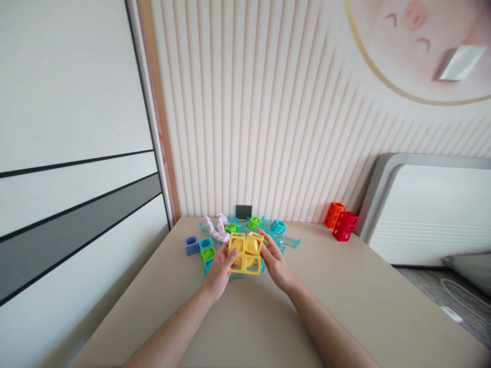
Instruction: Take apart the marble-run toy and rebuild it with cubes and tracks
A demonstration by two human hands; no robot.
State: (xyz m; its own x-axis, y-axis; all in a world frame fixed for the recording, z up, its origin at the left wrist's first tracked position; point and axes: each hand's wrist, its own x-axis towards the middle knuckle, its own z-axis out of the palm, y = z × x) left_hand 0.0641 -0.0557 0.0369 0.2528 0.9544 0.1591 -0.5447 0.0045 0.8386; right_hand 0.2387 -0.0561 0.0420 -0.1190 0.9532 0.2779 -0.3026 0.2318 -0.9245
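Yellow cube blocks (244,262) with open frames and round hollows sit together in a square cluster above the table. My left hand (221,267) is closed round the cluster's left side, its thumb across the front. At the upper right, one yellow cube (253,244) tilts slightly against the others. My right hand (275,261) grips that side, its fingers at the cube's edge; part of the grip is hidden. Just left of my left hand, a joined row of blue and green cube blocks (207,254) lies on the table.
Behind my hands lie translucent teal track pieces (288,241), a green cube (254,222), a blue cube (278,227) and lilac pieces (215,230). A purple-blue cube (191,246) is at the left. Red blocks (346,226) and orange blocks (334,214) stand right, near the wall.
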